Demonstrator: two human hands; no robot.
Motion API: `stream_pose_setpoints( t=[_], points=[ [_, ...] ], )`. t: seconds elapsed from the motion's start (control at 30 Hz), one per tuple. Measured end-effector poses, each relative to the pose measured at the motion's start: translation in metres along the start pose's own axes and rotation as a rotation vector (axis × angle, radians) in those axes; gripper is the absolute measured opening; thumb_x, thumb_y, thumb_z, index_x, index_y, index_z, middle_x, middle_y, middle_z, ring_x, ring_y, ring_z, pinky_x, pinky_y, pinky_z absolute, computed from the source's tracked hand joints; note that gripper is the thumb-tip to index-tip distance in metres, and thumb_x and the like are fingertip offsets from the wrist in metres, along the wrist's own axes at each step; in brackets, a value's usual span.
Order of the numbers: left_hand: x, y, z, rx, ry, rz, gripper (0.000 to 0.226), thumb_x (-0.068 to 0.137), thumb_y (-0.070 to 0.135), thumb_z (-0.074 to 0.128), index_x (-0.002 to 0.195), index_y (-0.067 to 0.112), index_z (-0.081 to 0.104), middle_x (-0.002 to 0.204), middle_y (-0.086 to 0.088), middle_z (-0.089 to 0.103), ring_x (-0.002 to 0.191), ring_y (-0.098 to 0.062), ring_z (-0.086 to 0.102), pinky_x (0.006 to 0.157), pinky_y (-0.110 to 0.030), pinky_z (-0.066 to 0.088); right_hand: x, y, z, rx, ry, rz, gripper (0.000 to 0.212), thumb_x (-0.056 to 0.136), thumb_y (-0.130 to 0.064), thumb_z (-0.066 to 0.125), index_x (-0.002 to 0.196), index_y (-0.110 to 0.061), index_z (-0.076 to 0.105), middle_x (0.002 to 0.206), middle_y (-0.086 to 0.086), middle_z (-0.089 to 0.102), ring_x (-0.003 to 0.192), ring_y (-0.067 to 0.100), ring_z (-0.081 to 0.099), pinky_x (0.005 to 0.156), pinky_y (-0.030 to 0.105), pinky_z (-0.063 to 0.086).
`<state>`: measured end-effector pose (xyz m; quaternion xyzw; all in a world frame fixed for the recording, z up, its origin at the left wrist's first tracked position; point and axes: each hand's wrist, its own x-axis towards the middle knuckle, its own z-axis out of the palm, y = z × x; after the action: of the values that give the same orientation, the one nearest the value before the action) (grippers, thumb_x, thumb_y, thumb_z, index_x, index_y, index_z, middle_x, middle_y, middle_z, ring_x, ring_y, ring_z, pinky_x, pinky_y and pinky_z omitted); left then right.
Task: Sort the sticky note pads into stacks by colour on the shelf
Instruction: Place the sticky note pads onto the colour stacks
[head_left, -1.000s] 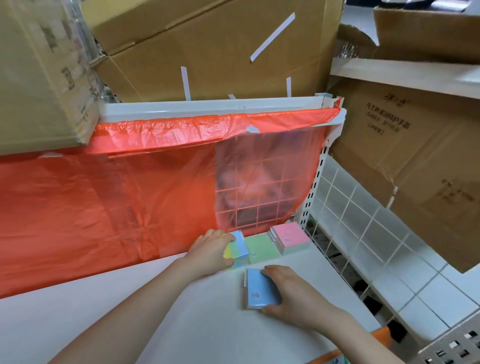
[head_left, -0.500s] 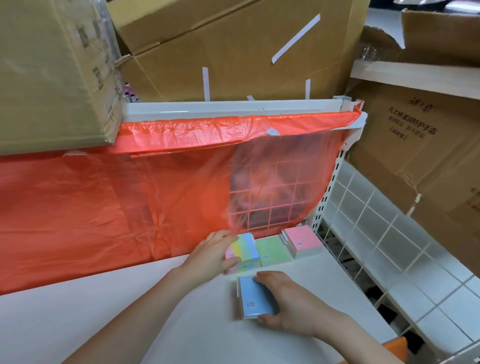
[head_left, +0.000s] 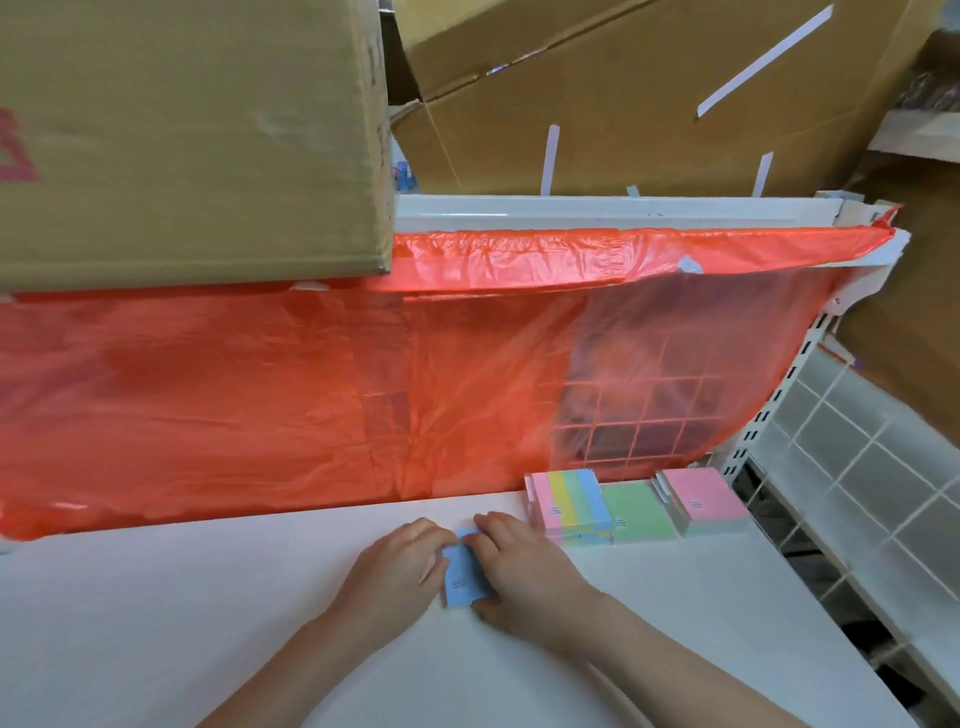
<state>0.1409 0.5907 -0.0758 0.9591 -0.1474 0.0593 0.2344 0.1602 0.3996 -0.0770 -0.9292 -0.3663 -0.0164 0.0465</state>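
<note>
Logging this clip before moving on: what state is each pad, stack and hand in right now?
blue pad: flat on the shelf, gripped by both hands.
left hand: fingers curled on the blue pad's left edge.
right hand: curled over the pad's right side.
striped stack: stacked, untouched.
green pad: lying flat, untouched.
pink stack: stacked, slightly fanned.
shelf: bearing all pads.

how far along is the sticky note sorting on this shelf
Looks mostly done. Against the orange plastic sheet three groups already sit in a row: a multicolour striped pad stack, a green pad and a pink pad stack. In hand: a blue pad on the shelf, with the left hand and right hand both on it. Left: giving blue its place; no other loose pads show.
</note>
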Motion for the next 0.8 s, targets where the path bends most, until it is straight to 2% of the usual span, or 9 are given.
stream_pose_setpoints(
  t=[0.07, 0.13, 0.23, 0.33, 0.4, 0.5, 0.57, 0.63, 0.8],
  points=[
    [-0.004, -0.004, 0.007, 0.038, -0.024, 0.071, 0.045, 0.076, 0.045, 0.033, 0.1, 0.027, 0.067, 0.1, 0.014, 0.063, 0.089, -0.007, 0.062, 0.076, -0.018, 0.043, 0.006, 0.0, 0.0, -0.028, 0.045, -0.001, 0.06, 0.046, -0.045, 0.076, 0.097, -0.016, 0.066, 0.107, 0.007, 0.067, 0.098, 0.022, 0.066, 0.081, 0.028, 0.054],
    [-0.006, -0.003, 0.012, 0.095, -0.074, 0.093, 0.034, 0.071, 0.045, 0.041, 0.087, 0.033, 0.068, 0.091, 0.019, 0.065, 0.078, 0.0, 0.064, 0.067, -0.012, 0.044, 0.007, 0.003, 0.001, -0.045, 0.103, -0.036, 0.045, 0.052, -0.042, 0.071, 0.092, -0.021, 0.068, 0.103, 0.001, 0.067, 0.094, 0.019, 0.066, 0.08, 0.024, 0.052],
    [-0.002, -0.002, 0.022, 0.188, -0.118, 0.166, 0.036, 0.067, 0.055, 0.045, 0.084, 0.034, 0.069, 0.093, 0.021, 0.064, 0.077, 0.003, 0.063, 0.069, -0.011, 0.044, 0.001, 0.007, -0.003, 0.0, 0.157, -0.034, 0.03, 0.071, -0.037, 0.052, 0.093, -0.022, 0.067, 0.099, -0.003, 0.065, 0.09, 0.017, 0.064, 0.074, 0.022, 0.052],
    [0.007, -0.003, 0.032, 0.203, -0.074, 0.188, 0.041, 0.051, 0.052, 0.08, 0.084, 0.033, 0.064, 0.089, 0.019, 0.061, 0.073, -0.001, 0.062, 0.072, -0.018, 0.037, -0.011, 0.015, -0.014, 0.11, 0.261, 0.024, 0.021, 0.078, -0.022, 0.056, 0.097, -0.019, 0.063, 0.1, -0.004, 0.064, 0.09, 0.018, 0.061, 0.066, 0.025, 0.052],
    [0.014, -0.003, 0.037, 0.196, -0.043, 0.157, 0.051, 0.044, 0.045, 0.088, 0.086, 0.034, 0.061, 0.087, 0.018, 0.058, 0.073, -0.002, 0.061, 0.064, -0.015, 0.041, -0.021, 0.026, -0.024, 0.11, 0.356, 0.122, 0.019, 0.079, -0.018, 0.056, 0.097, -0.016, 0.062, 0.102, -0.003, 0.062, 0.09, 0.02, 0.06, 0.066, 0.026, 0.05],
    [0.021, 0.0, 0.042, 0.222, -0.02, 0.159, 0.05, 0.045, 0.039, 0.09, 0.089, 0.034, 0.067, 0.087, 0.015, 0.057, 0.072, -0.003, 0.06, 0.057, -0.013, 0.046, -0.035, 0.05, -0.027, 0.066, 0.35, 0.306, 0.022, 0.079, -0.022, 0.057, 0.098, -0.014, 0.061, 0.112, 0.004, 0.062, 0.1, 0.026, 0.06, 0.075, 0.029, 0.051],
    [0.025, 0.002, 0.043, 0.216, 0.014, 0.125, 0.05, 0.043, 0.038, 0.091, 0.088, 0.035, 0.07, 0.086, 0.015, 0.058, 0.072, -0.003, 0.061, 0.054, -0.012, 0.046, -0.04, 0.062, -0.025, 0.068, 0.259, 0.377, 0.035, 0.077, -0.022, 0.066, 0.109, -0.011, 0.061, 0.124, 0.009, 0.058, 0.112, 0.031, 0.057, 0.087, 0.035, 0.05],
    [0.029, 0.002, 0.043, 0.203, 0.043, 0.084, 0.047, 0.047, 0.034, 0.091, 0.09, 0.032, 0.07, 0.089, 0.013, 0.059, 0.076, -0.005, 0.063, 0.056, -0.014, 0.048, -0.043, 0.067, -0.024, 0.092, 0.192, 0.434, 0.042, 0.085, -0.024, 0.062, 0.125, -0.012, 0.054, 0.139, 0.004, 0.047, 0.126, 0.027, 0.045, 0.098, 0.033, 0.043],
    [0.036, 0.003, 0.046, 0.164, 0.014, 0.059, 0.037, 0.09, 0.025, 0.058, 0.127, 0.025, 0.055, 0.125, 0.005, 0.048, 0.118, -0.015, 0.048, 0.09, -0.03, 0.044, -0.039, 0.067, -0.018, 0.157, 0.192, 0.51, 0.038, 0.094, -0.024, 0.05, 0.131, -0.017, 0.049, 0.145, -0.003, 0.038, 0.129, 0.022, 0.038, 0.098, 0.031, 0.04]
  ],
)
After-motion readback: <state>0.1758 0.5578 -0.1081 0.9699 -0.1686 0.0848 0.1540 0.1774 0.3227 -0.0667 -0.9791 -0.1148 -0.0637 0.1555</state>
